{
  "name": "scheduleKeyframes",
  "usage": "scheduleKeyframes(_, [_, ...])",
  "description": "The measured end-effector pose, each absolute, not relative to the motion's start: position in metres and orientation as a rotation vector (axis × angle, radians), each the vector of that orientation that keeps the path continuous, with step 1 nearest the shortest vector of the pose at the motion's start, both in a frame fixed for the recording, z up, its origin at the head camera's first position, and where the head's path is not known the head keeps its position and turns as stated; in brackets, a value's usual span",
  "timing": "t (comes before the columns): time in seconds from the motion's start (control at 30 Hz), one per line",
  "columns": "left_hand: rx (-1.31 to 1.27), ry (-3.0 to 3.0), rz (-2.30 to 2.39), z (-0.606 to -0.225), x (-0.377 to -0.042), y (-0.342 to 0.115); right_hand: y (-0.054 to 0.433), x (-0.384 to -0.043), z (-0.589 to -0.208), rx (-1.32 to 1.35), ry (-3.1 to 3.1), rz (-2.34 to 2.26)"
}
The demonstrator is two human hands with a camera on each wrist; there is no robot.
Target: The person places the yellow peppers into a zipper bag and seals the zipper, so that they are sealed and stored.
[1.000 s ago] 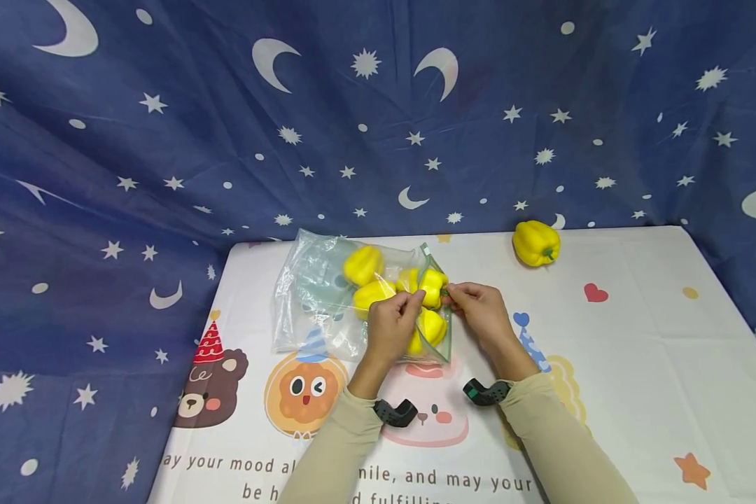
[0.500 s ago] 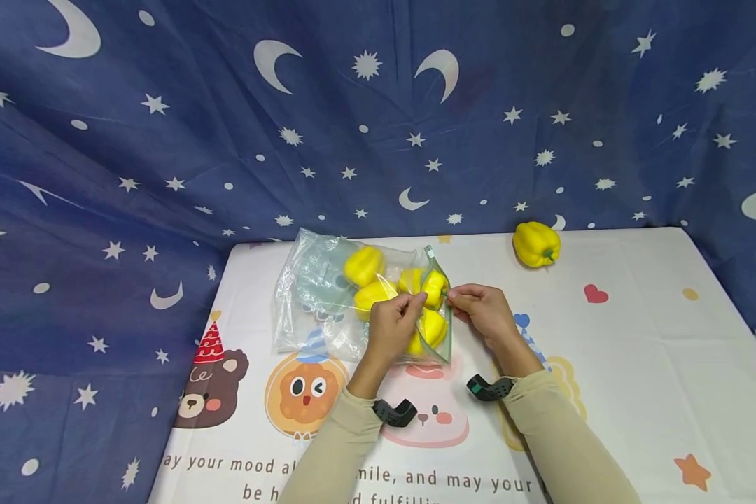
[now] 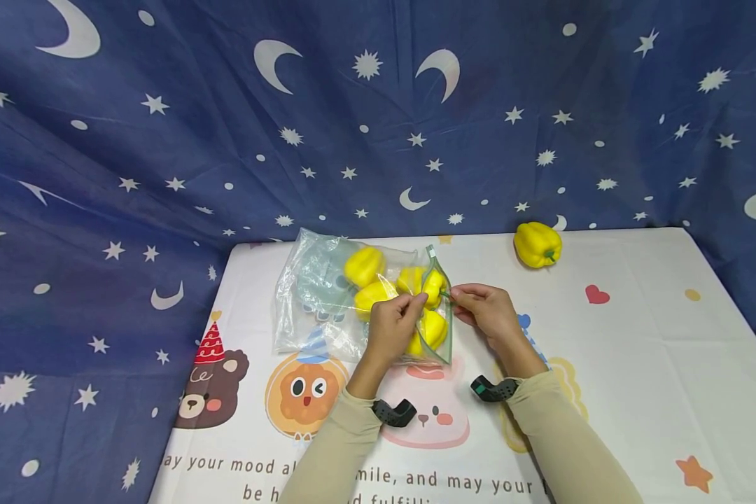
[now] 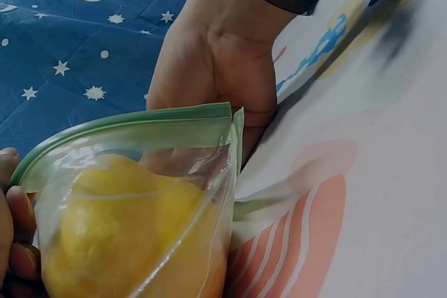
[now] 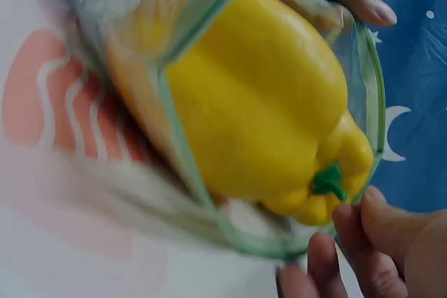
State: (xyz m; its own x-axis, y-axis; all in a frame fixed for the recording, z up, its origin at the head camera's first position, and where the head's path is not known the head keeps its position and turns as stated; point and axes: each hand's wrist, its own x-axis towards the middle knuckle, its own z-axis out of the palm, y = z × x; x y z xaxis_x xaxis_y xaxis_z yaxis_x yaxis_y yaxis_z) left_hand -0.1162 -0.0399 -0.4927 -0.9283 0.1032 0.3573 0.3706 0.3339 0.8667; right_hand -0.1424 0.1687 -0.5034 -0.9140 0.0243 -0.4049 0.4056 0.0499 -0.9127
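A clear zip bag (image 3: pixel 290 297) with green edging lies on its side, mouth facing right, with several yellow bell peppers (image 3: pixel 364 266) inside. My left hand (image 3: pixel 392 325) pinches the near lip of the bag between thumb and fingers. At the mouth, one bell pepper (image 5: pixel 258 95) sits with its green stem (image 5: pixel 328 181) pointing out. My right hand (image 3: pixel 486 311) pinches the bag's rim with thumb and finger, right beside that stem tip. In the left wrist view, the green zip edge (image 4: pixel 133 120) runs from the left fingers (image 4: pixel 21 214) across above the peppers.
Another yellow bell pepper (image 3: pixel 537 245) lies by itself at the back right of the table. A white cloth (image 3: pixel 655 364) printed with cartoon animals and words covers the table. A blue curtain (image 3: pixel 378 140) with moons and stars hangs behind and at the left.
My right hand has shifted slightly to the right, and the bag's upper rim has shifted right too. The left hand stays at the near lip. The lone pepper has not moved.
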Motion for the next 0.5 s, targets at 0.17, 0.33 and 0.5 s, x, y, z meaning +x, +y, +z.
scheduleKeyframes(0.17, [-0.422,-2.371,-1.644,-0.493,-0.116,-0.041,0.183,-0.143,-0.500,0.421,2.066,-1.976])
scheduleKeyframes(0.33, [-0.423,-2.375,-1.643,-0.493,-0.116,-0.041,0.205,-0.146,-0.488,0.481,2.168,-1.967])
scheduleKeyframes(0.5, [-0.425,-2.373,-1.640,-0.492,-0.116,-0.040,0.229,-0.151,-0.470,0.582,2.278,-1.897])
